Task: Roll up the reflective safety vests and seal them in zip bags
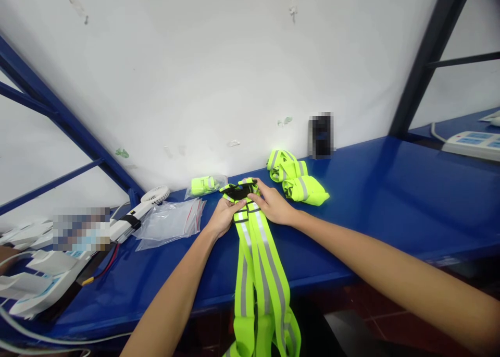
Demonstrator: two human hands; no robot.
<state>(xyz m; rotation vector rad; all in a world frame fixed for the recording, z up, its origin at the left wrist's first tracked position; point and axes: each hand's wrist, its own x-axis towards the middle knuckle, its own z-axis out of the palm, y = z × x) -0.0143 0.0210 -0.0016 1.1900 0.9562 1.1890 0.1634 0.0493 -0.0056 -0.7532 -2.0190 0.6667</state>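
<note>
Neon-yellow webbing with grey reflective stripes, the reflective vest (pixel 258 263), is hanging off the near edge of the blue table (pixel 390 200), its top end lying on the surface. Your left hand (pixel 223 216) and right hand (pixel 273 205) are both pinching that end, close together, by its black buckle (pixel 239 191). Left of your hands, clear plastic bags (pixel 172 221) are lying flat; farther left, a white fan (pixel 150 200). Beyond, a bagged vest (pixel 205 185) and folded vests (pixel 297 180) are sitting near the wall.

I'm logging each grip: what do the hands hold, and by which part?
Both the left hand and right hand grip the yellow reflective straps at their top end, by the black buckle.
</note>
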